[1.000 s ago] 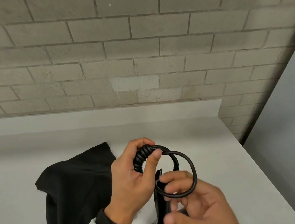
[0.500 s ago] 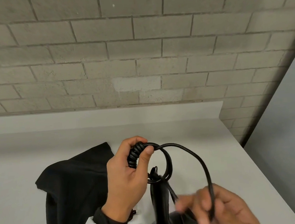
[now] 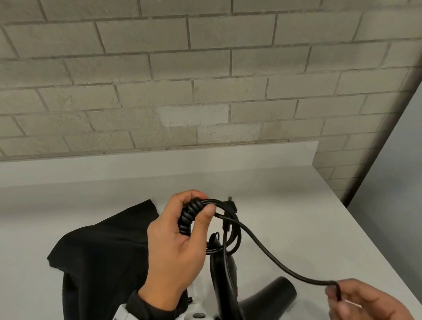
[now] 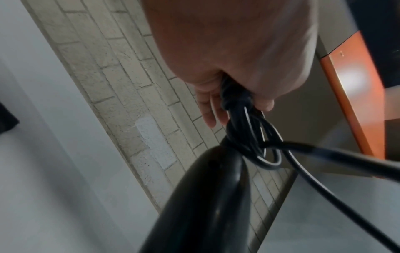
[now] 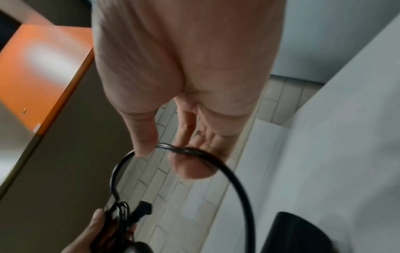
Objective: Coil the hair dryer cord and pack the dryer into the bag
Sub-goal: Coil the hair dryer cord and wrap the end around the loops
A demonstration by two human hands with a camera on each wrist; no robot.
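The left hand (image 3: 174, 248) was raised above the white desk (image 3: 301, 202), its fingers and thumb curled round a tight bundle of coiled cord (image 3: 188, 216). A few looser loops hung from that bundle, and the plug (image 3: 230, 205) stuck out just beside the thumb. From the loops one free length of cord ran down and to the right to the right hand (image 3: 363, 305), which pinched it between thumb and fingertips near the lower right corner of the head view. In the right wrist view the cord arched from those fingers (image 5: 145, 137) back to the left hand (image 5: 90, 236) and its bundle.

The black dryer (image 3: 224, 284) hung below the left hand, handle upward, with its nozzle pointing right, low over the desk. The black bag (image 3: 98, 264) lay slumped on the desk to the left, behind the left wrist. A grey block wall (image 3: 193, 56) stood behind the desk.
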